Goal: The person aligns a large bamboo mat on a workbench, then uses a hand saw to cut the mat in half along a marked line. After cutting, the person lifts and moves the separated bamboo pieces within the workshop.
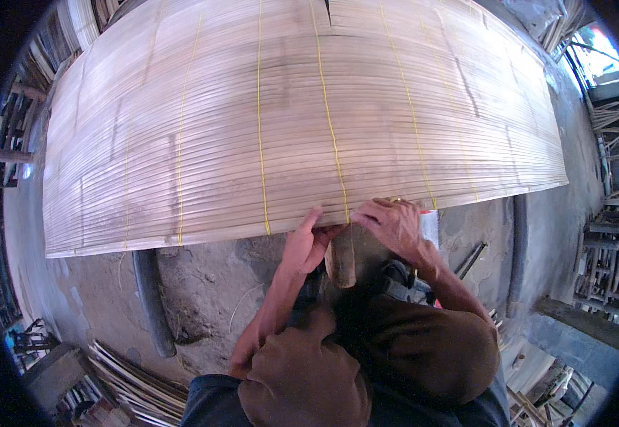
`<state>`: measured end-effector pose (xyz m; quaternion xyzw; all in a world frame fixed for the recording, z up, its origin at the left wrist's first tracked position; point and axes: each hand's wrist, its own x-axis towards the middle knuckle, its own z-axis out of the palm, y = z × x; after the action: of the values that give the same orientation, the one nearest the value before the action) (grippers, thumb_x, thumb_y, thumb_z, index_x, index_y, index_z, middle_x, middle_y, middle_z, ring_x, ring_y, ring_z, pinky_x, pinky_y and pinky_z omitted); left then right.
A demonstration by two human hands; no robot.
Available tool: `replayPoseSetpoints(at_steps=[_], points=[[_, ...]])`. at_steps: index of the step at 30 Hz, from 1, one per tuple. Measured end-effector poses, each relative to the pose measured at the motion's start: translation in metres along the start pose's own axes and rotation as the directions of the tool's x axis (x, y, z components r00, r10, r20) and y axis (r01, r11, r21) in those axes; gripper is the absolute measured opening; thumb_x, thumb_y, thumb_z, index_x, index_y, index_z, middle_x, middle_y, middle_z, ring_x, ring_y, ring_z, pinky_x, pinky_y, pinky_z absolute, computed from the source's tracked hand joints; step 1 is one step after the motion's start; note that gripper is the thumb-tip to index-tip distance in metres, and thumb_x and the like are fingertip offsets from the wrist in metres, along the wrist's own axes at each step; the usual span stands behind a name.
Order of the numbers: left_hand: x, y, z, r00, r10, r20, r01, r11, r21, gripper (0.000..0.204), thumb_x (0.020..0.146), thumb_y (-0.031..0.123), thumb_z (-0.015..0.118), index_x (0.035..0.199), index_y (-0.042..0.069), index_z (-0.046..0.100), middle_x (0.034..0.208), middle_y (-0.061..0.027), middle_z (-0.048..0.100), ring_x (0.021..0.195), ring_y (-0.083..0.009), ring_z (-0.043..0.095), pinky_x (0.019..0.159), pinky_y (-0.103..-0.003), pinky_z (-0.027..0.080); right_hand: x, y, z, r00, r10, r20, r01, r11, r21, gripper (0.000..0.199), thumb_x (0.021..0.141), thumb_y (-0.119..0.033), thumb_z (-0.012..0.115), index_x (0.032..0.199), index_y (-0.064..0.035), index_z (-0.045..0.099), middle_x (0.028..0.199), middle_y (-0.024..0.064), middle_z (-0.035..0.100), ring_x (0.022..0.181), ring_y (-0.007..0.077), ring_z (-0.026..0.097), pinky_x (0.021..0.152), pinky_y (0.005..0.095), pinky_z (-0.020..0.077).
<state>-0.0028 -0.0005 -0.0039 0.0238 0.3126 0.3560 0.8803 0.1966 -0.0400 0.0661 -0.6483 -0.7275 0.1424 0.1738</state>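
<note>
The slatted mat (224, 142) lies ahead of the knees (437, 349); the left hand (308, 240) pinches its near edge; the right hand (396, 226) curls there beside a yellow cord (336, 151), hold unclear; cord work seems underway, next calling for steady tension.

No legible text, labels, brands, numbers or signs anywhere in this view.

Your left hand (308, 245) and right hand (395, 224) are bare, and so are your forearms (270, 309). A small yellow glint shows on a finger of your right hand, too small to tell if it is a ring. Plain matte brown cloth (430, 349) covers your rounded knees, and dark blue cloth (210, 400) shows beside your left one.
</note>
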Motion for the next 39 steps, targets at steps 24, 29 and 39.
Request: replayPoseSetpoints(at_steps=[24,29,39], points=[[-0.002,0.002,0.001,1.000,-0.001,-0.004,0.001,1.000,0.014,0.035,0.101,0.017,0.053,0.133,0.003,0.047,0.127,-0.0130,0.058,0.113,-0.0273,0.060,0.098,-0.047,0.053,0.020,0.013,0.006,1.000,-0.012,0.020,0.013,0.999,-0.029,0.022,0.090,-0.038,0.064,0.087,-0.0168,0.069,0.074,0.0027,0.068,0.070,0.0258,0.069,0.062,0.0411,0.0528],[0.002,0.000,-0.004,1.000,-0.015,-0.005,0.015,1.000,-0.016,0.035,0.102,0.015,0.050,0.134,0.002,0.045,0.128,-0.0140,0.057,0.113,-0.0281,0.060,0.098,-0.047,0.053,0.020,0.007,0.008,0.999,-0.004,0.044,0.001,0.998,0.056,0.020,0.089,-0.037,0.065,0.089,-0.0179,0.069,0.078,0.0014,0.069,0.071,0.0248,0.069,0.063,0.0395,0.0539],[-0.006,0.003,0.004,0.999,-0.034,0.035,0.038,0.995,-0.093,0.039,0.103,0.014,0.049,0.138,0.000,0.040,0.137,-0.0165,0.050,0.126,-0.0308,0.051,0.109,-0.050,0.045,0.035,0.031,-0.033,0.991,0.007,0.131,-0.007,1.000,-0.005,0.021,0.092,-0.033,0.063,0.092,-0.0124,0.067,0.081,0.0038,0.069,0.075,0.0261,0.068,0.068,0.0416,0.0536]])
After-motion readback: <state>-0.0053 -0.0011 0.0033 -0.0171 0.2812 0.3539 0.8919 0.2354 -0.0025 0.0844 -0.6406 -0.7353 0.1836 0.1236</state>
